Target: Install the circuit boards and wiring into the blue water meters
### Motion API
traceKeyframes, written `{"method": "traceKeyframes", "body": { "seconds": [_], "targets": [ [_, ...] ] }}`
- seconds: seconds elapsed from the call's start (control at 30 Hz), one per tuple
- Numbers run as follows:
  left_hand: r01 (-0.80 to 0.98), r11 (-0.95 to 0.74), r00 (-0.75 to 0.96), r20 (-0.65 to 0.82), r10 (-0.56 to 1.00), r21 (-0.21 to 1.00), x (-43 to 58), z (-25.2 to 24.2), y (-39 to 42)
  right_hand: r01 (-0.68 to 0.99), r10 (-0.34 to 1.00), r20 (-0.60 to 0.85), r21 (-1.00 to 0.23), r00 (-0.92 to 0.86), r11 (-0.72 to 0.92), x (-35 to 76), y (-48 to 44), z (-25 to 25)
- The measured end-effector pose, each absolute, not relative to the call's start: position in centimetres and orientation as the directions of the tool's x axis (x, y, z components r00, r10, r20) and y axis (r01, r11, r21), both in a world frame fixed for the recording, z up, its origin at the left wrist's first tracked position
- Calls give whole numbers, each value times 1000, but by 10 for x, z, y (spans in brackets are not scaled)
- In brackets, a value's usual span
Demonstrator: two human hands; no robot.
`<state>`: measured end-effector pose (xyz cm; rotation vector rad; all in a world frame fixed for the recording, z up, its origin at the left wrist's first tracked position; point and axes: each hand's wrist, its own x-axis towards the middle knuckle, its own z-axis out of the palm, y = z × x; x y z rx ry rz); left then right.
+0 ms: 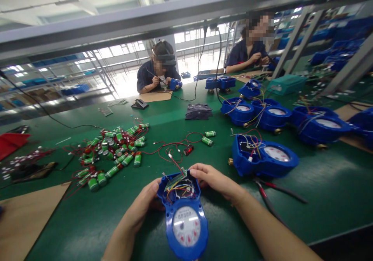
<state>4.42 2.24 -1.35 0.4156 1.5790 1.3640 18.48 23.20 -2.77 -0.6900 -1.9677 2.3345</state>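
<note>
Between my hands is a blue water meter (186, 224), its round dial facing up and its wiring compartment uncovered at the far end. My left hand (147, 199) grips the left side of that compartment. On the opposite side, my right hand (214, 179) holds the housing, thumb at its far right corner. A green circuit board (175, 181) sits tilted in the compartment among yellow, white and red wires. Red and black leads run from it toward a small display with lit red digits (189, 149) and two green batteries (207, 141) on the table.
A pile of green batteries (116, 148) lies to the left. Another opened water meter (265, 156) stands at right, with red-handled pliers (271, 191) before it. Several more meters (271, 113) stand behind. A dark cloth (198, 112) lies mid-table. Two co-workers (157, 68) sit across the table.
</note>
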Motion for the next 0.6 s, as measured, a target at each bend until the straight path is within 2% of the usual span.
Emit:
{"method": "traceKeyframes", "body": {
  "seconds": [0.2, 0.33, 0.43, 0.6],
  "targets": [
    [-326, 299, -485, -431, 761, 897, 45, -11, 21, 234, 298, -303, -941, -905, -246, 185, 232, -26],
    [-348, 302, -483, -445, 754, 888, 44, -12, 22, 153, 440, -263, -951, -859, -268, 183, 234, -27],
    [-398, 304, -535, -488, 690, 865, 40, -13, 24, 129, 567, -247, -962, -786, -240, 181, 236, -29],
    [-384, 297, -675, -485, 555, 874, 30, -17, 23, 106, 629, -237, -965, -740, -238, 182, 236, -31]
  ]
}}
